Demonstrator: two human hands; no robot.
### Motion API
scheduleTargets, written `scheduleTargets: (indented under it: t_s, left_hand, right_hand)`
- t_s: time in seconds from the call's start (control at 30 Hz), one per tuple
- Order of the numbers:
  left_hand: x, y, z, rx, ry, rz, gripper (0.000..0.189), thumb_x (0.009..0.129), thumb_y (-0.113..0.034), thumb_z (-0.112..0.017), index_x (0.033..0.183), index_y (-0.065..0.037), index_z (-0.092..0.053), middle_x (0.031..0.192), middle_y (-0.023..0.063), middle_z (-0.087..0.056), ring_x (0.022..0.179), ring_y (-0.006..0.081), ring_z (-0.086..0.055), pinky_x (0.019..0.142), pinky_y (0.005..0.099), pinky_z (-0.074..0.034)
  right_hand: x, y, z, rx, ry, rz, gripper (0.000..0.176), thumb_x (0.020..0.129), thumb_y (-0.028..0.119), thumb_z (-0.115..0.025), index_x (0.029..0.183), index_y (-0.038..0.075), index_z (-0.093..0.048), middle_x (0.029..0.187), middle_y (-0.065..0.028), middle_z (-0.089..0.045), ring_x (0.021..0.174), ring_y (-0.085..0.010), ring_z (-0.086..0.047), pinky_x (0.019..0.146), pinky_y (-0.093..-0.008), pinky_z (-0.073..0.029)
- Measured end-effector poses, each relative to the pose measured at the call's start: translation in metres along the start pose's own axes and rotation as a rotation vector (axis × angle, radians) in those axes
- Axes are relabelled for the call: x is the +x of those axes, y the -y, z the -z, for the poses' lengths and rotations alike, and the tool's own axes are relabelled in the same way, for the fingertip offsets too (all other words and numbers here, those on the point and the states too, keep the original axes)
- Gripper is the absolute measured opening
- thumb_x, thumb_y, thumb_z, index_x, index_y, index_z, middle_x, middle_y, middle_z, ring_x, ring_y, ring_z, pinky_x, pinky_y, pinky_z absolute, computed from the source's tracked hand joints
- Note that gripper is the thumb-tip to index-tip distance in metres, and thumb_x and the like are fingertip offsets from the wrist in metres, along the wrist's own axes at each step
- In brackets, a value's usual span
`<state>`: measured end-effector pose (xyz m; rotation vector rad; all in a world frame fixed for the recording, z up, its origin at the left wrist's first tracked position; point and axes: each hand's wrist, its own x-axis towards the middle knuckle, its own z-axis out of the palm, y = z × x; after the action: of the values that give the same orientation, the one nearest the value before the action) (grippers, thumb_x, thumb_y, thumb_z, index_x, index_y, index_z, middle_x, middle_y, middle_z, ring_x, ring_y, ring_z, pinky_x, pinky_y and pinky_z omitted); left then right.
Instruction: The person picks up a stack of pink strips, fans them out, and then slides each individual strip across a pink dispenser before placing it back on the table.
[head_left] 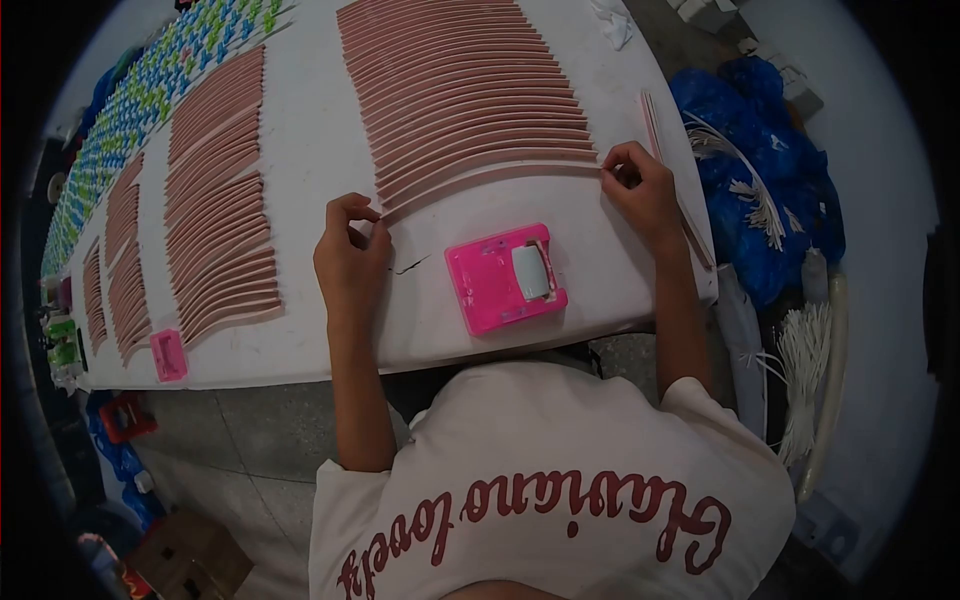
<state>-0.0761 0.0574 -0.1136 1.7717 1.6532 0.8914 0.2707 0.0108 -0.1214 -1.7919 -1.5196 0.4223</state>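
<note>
A thin pinkish-brown strip point(490, 176) stretches in a shallow curve between my two hands, just below the nearest row of similar strips. My left hand point(352, 250) pinches its left end between thumb and fingers. At the other end, my right hand point(643, 192) grips the strip the same way. Beyond it, many matching strips point(470, 80) lie side by side in a long stack of rows. A bright pink plastic holder point(485, 285) with a pale rounded piece point(532, 271) sits on the table between my forearms.
More strip rows point(220, 210) cover the white table point(310, 130) on the left, near a small pink box point(169, 355). Blue-and-green pieces point(150, 110) fill the far left. Loose strips point(652, 125) lie along the right edge, beside blue plastic bags point(745, 180) off the table.
</note>
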Motion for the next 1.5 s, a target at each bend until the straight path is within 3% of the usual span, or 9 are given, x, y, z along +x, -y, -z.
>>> scheduleTargets:
  t_s: [0.17, 0.5, 0.67, 0.87, 1.5]
  left_hand:
    - [-0.0003, -0.0005, -0.0009, -0.001, -0.008, 0.01, 0.034, 0.079, 0.0, -0.066, 0.11, -0.007, -0.055, 0.091, 0.0023, -0.068, 0.061, 0.0115, -0.052, 0.063, 0.0273, -0.047]
    - [0.0006, 0.0011, -0.0022, -0.004, -0.031, 0.022, 0.035, 0.078, -0.001, -0.068, 0.111, -0.008, -0.056, 0.091, 0.0013, -0.069, 0.06, 0.01, -0.051, 0.061, 0.0264, -0.046]
    - [0.0012, 0.0028, -0.0026, -0.006, -0.046, 0.016, 0.035, 0.078, -0.002, -0.07, 0.11, -0.008, -0.056, 0.091, 0.001, -0.07, 0.059, 0.0096, -0.05, 0.06, 0.0262, -0.045]
    - [0.0011, 0.0053, -0.0028, -0.043, -0.053, 0.013, 0.033, 0.079, -0.003, -0.071, 0.109, -0.008, -0.057, 0.09, 0.0005, -0.071, 0.058, 0.0087, -0.048, 0.059, 0.0252, -0.044]
    - [0.0, 0.0055, -0.0015, -0.053, -0.05, 0.011, 0.033, 0.081, -0.006, -0.073, 0.111, -0.007, -0.059, 0.09, 0.0026, -0.072, 0.06, 0.0087, -0.054, 0.06, 0.024, -0.046]
  right_hand:
    - [-0.0016, -0.0022, 0.0048, -0.044, 0.004, 0.039, 0.011, 0.082, 0.004, -0.072, 0.091, 0.003, -0.066, 0.088, -0.0076, -0.064, 0.074, -0.0139, -0.062, 0.067, -0.0238, -0.052]
    - [0.0006, -0.0051, -0.0003, -0.055, -0.027, 0.041, 0.01, 0.082, 0.004, -0.072, 0.091, 0.001, -0.069, 0.089, -0.0067, -0.064, 0.073, -0.0142, -0.062, 0.067, -0.0243, -0.05]
    - [0.001, -0.0073, -0.0024, -0.112, -0.061, 0.063, 0.011, 0.082, 0.008, -0.073, 0.092, 0.003, -0.071, 0.09, -0.0091, -0.067, 0.076, -0.018, -0.068, 0.07, -0.0278, -0.057]
    - [0.0012, -0.0094, -0.0042, -0.119, -0.089, 0.083, 0.011, 0.082, 0.007, -0.073, 0.092, 0.003, -0.071, 0.089, -0.0089, -0.067, 0.076, -0.0182, -0.068, 0.07, -0.0279, -0.057]
    - [-0.0007, -0.0047, -0.0006, -0.127, -0.05, 0.04, 0.01, 0.085, 0.005, -0.072, 0.094, 0.003, -0.071, 0.094, -0.0106, -0.069, 0.08, -0.0196, -0.068, 0.075, -0.0278, -0.057]
